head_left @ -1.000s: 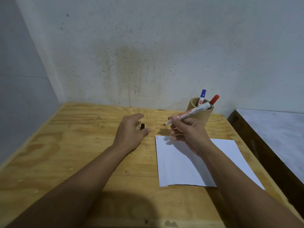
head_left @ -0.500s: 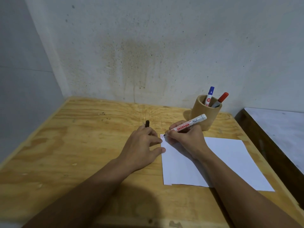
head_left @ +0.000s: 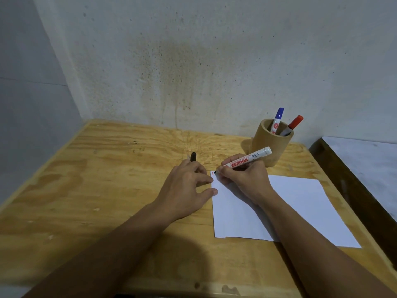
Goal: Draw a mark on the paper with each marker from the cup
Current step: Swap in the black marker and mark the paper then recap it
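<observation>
My right hand (head_left: 247, 179) grips a white uncapped marker (head_left: 249, 160), its dark tip touching the top left corner of the white paper (head_left: 290, 207). A small red mark (head_left: 212, 173) sits at that corner. My left hand (head_left: 187, 188) rests on the table at the paper's left edge, fingertips on the sheet; a black cap (head_left: 193, 157) sticks up between its fingers. A tan cup (head_left: 271, 146) behind the paper holds a blue-capped marker (head_left: 277, 119) and a red-capped marker (head_left: 292, 125).
The plywood table (head_left: 103, 190) stands in a corner of stained walls. A dark-edged grey surface (head_left: 365, 160) lies to the right, past a gap.
Both hands came down toward the paper. The marker tip dropped from above the table to the paper's top left corner, and my left hand settled against the paper's edge.
</observation>
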`<state>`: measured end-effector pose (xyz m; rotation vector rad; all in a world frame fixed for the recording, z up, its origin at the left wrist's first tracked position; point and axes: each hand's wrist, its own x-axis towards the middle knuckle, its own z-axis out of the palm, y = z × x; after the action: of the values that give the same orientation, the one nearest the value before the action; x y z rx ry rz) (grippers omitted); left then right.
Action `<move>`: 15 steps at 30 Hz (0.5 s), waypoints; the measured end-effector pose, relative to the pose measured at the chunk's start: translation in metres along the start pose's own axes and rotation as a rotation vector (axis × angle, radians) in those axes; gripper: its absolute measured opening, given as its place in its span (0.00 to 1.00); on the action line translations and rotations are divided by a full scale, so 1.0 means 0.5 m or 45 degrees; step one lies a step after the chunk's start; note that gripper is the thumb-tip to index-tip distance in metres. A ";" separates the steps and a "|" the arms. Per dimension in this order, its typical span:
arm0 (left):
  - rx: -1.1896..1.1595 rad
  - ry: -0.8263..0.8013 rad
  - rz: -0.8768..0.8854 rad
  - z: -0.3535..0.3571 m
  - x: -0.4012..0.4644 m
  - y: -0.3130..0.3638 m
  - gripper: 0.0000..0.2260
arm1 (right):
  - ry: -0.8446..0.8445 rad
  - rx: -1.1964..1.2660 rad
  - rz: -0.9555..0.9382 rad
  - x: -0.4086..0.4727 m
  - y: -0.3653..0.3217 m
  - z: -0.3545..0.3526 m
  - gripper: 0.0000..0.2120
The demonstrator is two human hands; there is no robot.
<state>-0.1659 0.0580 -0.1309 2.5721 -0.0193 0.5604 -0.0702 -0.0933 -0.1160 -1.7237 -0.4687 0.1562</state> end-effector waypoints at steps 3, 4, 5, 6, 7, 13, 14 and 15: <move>0.007 0.000 0.005 0.000 0.000 0.000 0.16 | -0.001 -0.009 -0.007 0.000 0.000 -0.001 0.03; 0.007 -0.001 0.006 -0.001 0.001 0.000 0.16 | -0.001 -0.013 -0.002 0.000 0.001 -0.002 0.03; 0.009 -0.004 0.007 -0.001 0.001 0.000 0.16 | -0.006 -0.019 0.001 0.000 0.000 -0.002 0.03; 0.014 -0.006 0.006 -0.001 0.001 0.000 0.16 | -0.013 -0.026 0.003 0.001 0.001 -0.002 0.04; 0.019 -0.009 0.003 0.000 0.001 0.001 0.16 | -0.018 -0.030 0.005 0.001 0.000 -0.002 0.04; 0.029 -0.013 -0.005 0.001 -0.001 0.001 0.17 | -0.021 -0.055 -0.002 0.002 0.005 -0.003 0.03; 0.033 -0.018 -0.005 0.002 0.000 0.001 0.17 | -0.021 -0.039 0.000 0.002 0.004 -0.003 0.03; 0.037 -0.022 -0.009 0.002 0.000 0.003 0.17 | -0.015 -0.024 -0.001 0.001 0.003 -0.001 0.03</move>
<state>-0.1656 0.0564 -0.1309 2.6043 -0.0079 0.5400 -0.0693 -0.0941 -0.1174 -1.7419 -0.4808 0.1621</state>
